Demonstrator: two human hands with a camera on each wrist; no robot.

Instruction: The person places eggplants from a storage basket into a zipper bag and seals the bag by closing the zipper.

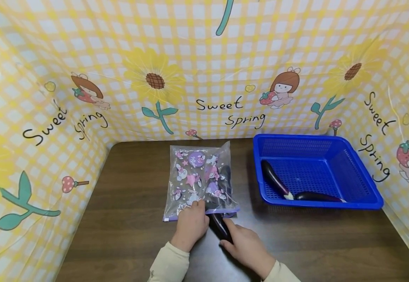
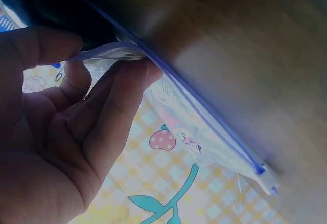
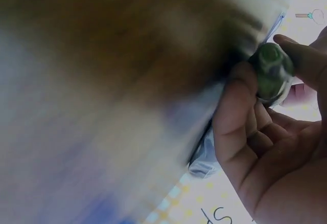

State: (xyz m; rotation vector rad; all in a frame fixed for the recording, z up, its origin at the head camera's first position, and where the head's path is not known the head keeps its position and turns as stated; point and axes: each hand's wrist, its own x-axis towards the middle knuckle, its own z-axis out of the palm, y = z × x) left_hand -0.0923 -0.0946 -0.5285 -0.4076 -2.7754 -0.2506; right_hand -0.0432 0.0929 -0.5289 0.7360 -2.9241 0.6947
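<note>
A clear zip bag point(image 1: 189, 156) printed with pink and purple cartoon figures lies flat on the table, its purple-edged mouth toward the person. My left hand point(image 1: 192, 223) pinches the upper lip of that mouth, and the left wrist view shows the lip lifted. In my right hand point(image 1: 248, 244) is a dark eggplant point(image 1: 220, 227), gripped near its stem end. Its far end passes under the purple edge into the bag. The green stem end point(image 3: 272, 70) points at the right wrist camera. Through the bag's right side shows another dark, long shape point(image 1: 227, 176).
To the right stands a blue plastic basket point(image 1: 361, 172) with two eggplants point(image 1: 274, 180) inside. A white zip slider point(image 1: 166, 219) sits at the mouth's left corner. Yellow checked cloth point(image 1: 204, 70) rises behind and at both sides of the brown wooden table point(image 1: 120, 219).
</note>
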